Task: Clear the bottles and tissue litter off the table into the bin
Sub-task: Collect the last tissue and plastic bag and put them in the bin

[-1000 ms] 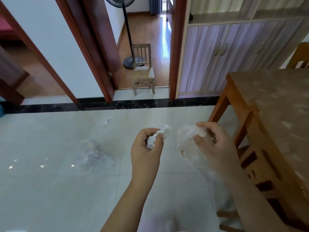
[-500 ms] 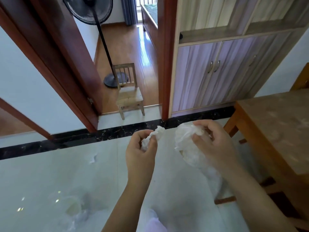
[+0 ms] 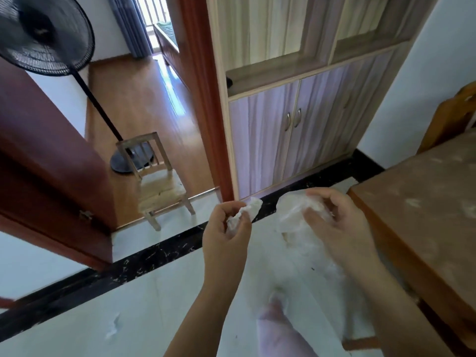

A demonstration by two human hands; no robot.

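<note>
My left hand is closed around a crumpled white tissue whose end sticks out above the thumb. My right hand grips a thin, clear plastic bag that hangs down below the palm. Both hands are held over the pale tiled floor, just left of the brown-topped wooden table. A small scrap of white tissue lies on the floor at lower left. No bottle and no bin are in view.
A small wooden chair stands in the doorway ahead, with a black standing fan behind it. A cabinet with striped doors fills the wall to the right of the red door frame. My leg shows below.
The view has tilted up and swung toward the doorway and cabinet. The clear litter on the floor at left has dropped out of view. Both hands keep their hold.
</note>
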